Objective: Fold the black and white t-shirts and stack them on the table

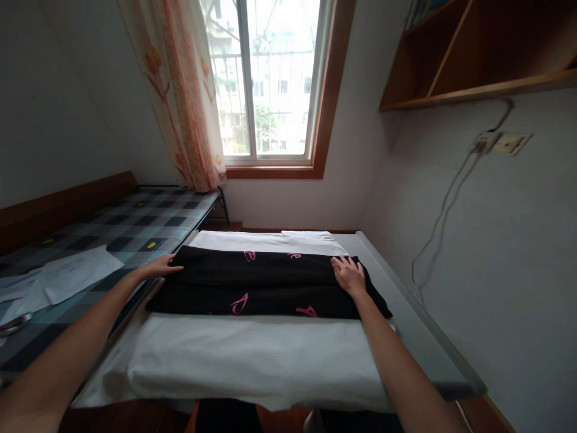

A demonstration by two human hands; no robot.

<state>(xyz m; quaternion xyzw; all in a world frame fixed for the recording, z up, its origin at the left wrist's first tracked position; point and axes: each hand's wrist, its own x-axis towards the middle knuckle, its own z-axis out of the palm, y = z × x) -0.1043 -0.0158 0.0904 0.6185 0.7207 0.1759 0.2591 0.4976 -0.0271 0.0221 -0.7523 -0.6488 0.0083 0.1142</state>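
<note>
A black cloth [256, 278] with pink lettering lies folded into a long strip across a white sheet [265, 355]. My left hand [158, 266] is at the strip's left end, thumb over the fabric and the other fingers partly hidden behind its edge; whether it pinches the cloth I cannot tell. Near the strip's right end, my right hand [350, 275] rests flat on top, fingers stretched out and a little apart. The white sheet covers most of a pale table [396, 282].
To the left stands a bed with a checked cover [135, 219], papers [76, 273] lying on it. A curtain [189, 102] hangs beside the window [274, 84]. On the right wall are a wooden shelf [478, 84] and a socket [500, 143] with a dangling cord [439, 225].
</note>
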